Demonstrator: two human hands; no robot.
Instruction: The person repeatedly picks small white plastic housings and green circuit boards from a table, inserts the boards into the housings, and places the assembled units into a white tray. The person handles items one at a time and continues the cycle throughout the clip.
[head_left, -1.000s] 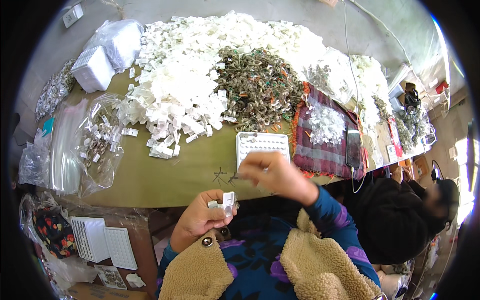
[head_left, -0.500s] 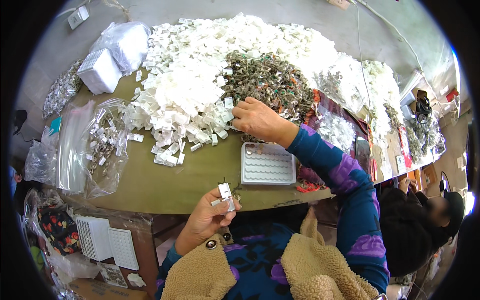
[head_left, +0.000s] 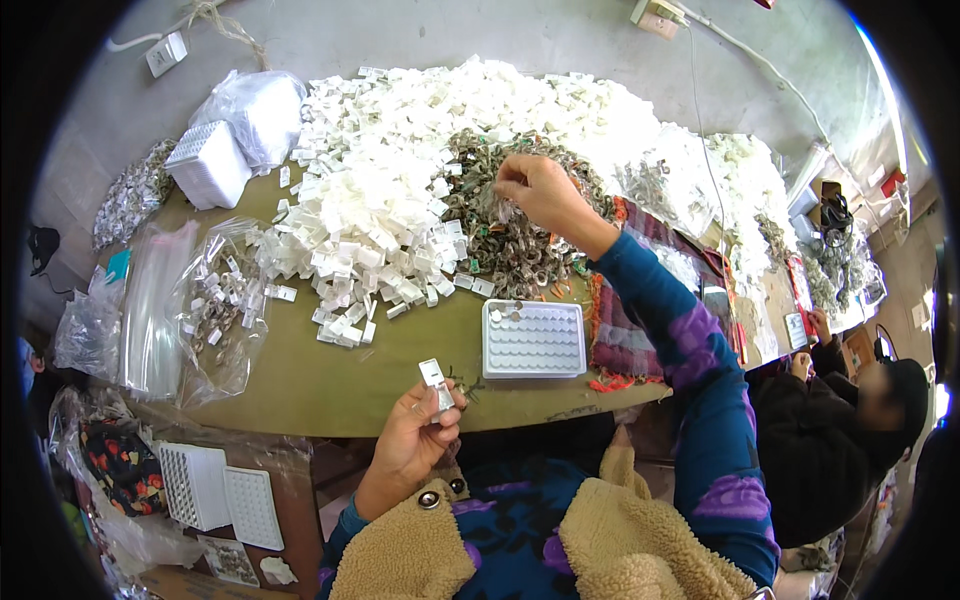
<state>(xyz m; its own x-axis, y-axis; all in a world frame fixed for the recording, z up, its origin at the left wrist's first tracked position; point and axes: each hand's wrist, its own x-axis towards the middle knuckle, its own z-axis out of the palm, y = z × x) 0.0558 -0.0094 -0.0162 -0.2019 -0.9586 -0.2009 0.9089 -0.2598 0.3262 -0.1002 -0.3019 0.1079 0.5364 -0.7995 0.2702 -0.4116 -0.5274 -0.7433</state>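
Note:
Near the table's front edge, my left hand (head_left: 418,428) grips a small white plastic box (head_left: 432,376) with its lid tilted up. My right hand (head_left: 540,192) is farther off, over a heap of dark, shiny, ring-like metal pieces (head_left: 520,262) flecked with green and orange. Its fingers are pinched together, and whatever they hold is too small to make out. A white tray (head_left: 534,340) with rows of slots lies between me and the heap, a few small round pieces in its upper left corner.
Loose white boxes (head_left: 370,230) form a large mound left of and behind the metal heap. Bagged stacked trays (head_left: 208,160) and clear plastic bags (head_left: 155,310) lie at the left. A plaid cloth (head_left: 640,325) is right of the tray. Another person (head_left: 830,440) sits at the right.
My right hand has moved away from the edge of the white boxes, up and right over the metal heap. My left hand stays low with the box, turned slightly. The view has tilted a little.

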